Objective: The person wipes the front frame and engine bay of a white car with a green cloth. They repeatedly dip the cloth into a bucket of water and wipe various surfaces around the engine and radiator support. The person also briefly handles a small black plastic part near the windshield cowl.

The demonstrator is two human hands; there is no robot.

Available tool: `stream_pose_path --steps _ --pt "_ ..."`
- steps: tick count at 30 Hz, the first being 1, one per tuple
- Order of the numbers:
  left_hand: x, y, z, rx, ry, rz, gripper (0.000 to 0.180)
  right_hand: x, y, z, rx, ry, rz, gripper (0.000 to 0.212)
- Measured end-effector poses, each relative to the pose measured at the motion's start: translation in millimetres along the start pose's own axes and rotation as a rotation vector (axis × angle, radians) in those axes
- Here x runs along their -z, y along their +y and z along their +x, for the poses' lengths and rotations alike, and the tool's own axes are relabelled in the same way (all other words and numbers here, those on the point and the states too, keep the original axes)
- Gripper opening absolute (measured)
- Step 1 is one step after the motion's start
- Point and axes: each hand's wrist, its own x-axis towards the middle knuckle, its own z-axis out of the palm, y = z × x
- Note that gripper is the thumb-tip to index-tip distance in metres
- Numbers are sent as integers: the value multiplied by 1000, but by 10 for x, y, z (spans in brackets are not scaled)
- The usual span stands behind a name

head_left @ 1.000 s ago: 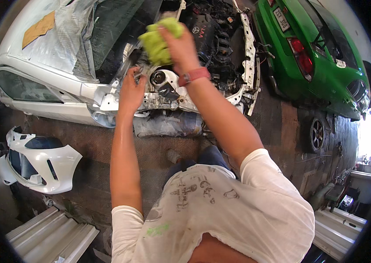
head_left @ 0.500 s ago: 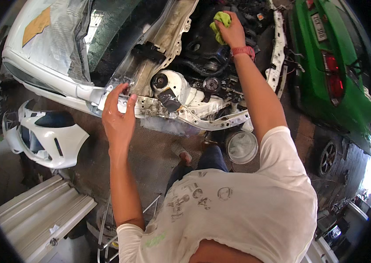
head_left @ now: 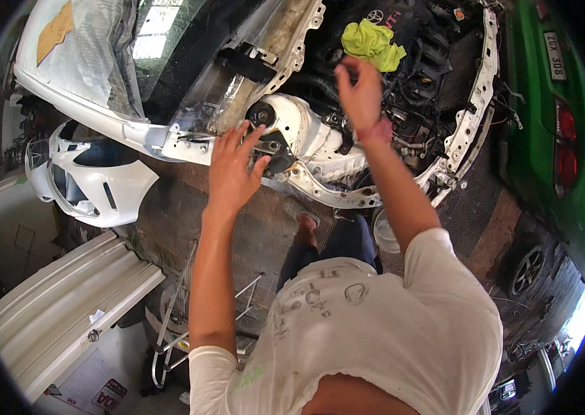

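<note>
Head view: your left hand (head_left: 235,166) is spread, palm down, over the white strut tower's edge, its fingertips beside the round black mount (head_left: 262,115); whether they touch the metal cannot be told. Your right hand (head_left: 363,95), slightly blurred, is held with thumb and fingers parted and nothing gripped, above the engine bay. The lime cloth (head_left: 373,44) lies crumpled on the dark engine (head_left: 413,43), just beyond your right fingertips; contact between the two cannot be made out. A red band (head_left: 375,131) circles your right wrist. Left of the bay is the windshield (head_left: 185,38); beyond your left arm, a white bumper (head_left: 107,181) rests on the floor. At right stand a green car (head_left: 538,131) and, nearer you, a loose wheel (head_left: 527,270). A bucket (head_left: 385,235), partly hidden by your right arm, stands near your feet.
</note>
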Motion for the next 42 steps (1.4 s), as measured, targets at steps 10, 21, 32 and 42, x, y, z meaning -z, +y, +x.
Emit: stream_pose_path --steps 10,21,32,42 --pt "-60 71 127 60 73 153 38 -346 -787 -1644 -340 -482 -24 51" --pt "895 -336 -79 213 735 -24 24 -637 -630 -1632 -177 -471 -66 56" --pt "84 118 84 923 1147 -1173 108 342 -366 -1324 -716 -221 490 36" --pt "334 249 -283 473 853 -2467 104 1372 -1067 -1649 -835 -103 505 61"
